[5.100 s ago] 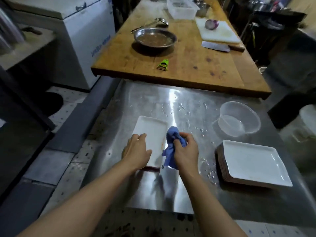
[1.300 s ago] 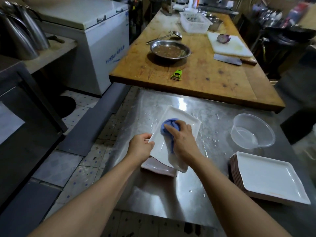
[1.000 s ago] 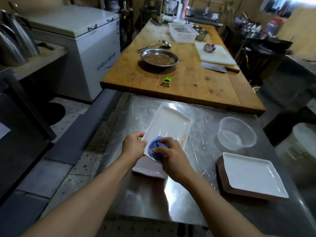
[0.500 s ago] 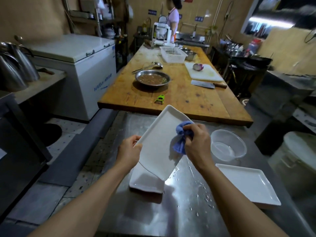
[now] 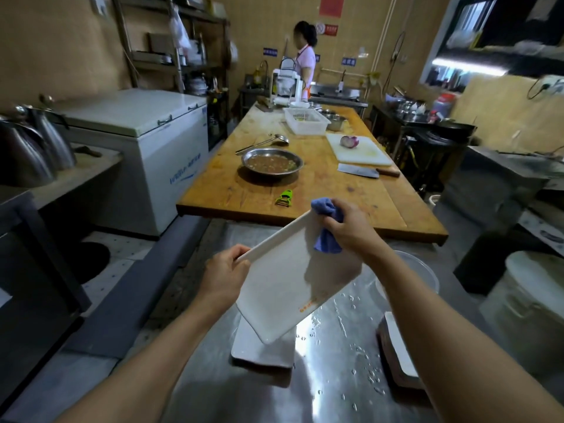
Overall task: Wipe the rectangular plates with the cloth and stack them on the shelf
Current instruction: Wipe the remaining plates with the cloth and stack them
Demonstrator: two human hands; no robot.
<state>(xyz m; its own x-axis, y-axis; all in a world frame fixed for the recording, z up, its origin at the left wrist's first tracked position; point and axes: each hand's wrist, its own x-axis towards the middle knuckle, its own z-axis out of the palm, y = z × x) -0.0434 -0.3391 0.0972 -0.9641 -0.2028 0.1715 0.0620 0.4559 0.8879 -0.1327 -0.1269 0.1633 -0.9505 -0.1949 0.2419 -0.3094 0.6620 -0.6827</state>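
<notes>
Left hand point(image 5: 224, 277) grips the raised plate point(image 5: 287, 282) by its long left edge; right hand point(image 5: 351, 230) pinches the cloth point(image 5: 326, 224) against the plate's far corner. Plate is held tilted above the steel table point(image 5: 329, 389), clear of it. A second plate point(image 5: 259, 351) is seen lying flat directly beneath, on the table. A stack point(image 5: 396, 358) of plates is noted to the right, partly hidden by the right forearm. Water drops are scattered on the steel between them. A clear bowl point(image 5: 424, 274) is glimpsed behind the right arm. Beyond, a wooden table point(image 5: 329, 190) carries a peeler point(image 5: 284, 198) and a metal pan point(image 5: 271, 161). Progress is judged early: one plate under wiping, the stack untouched, nothing yet shelved. Which shelf is meant cannot be told.
</notes>
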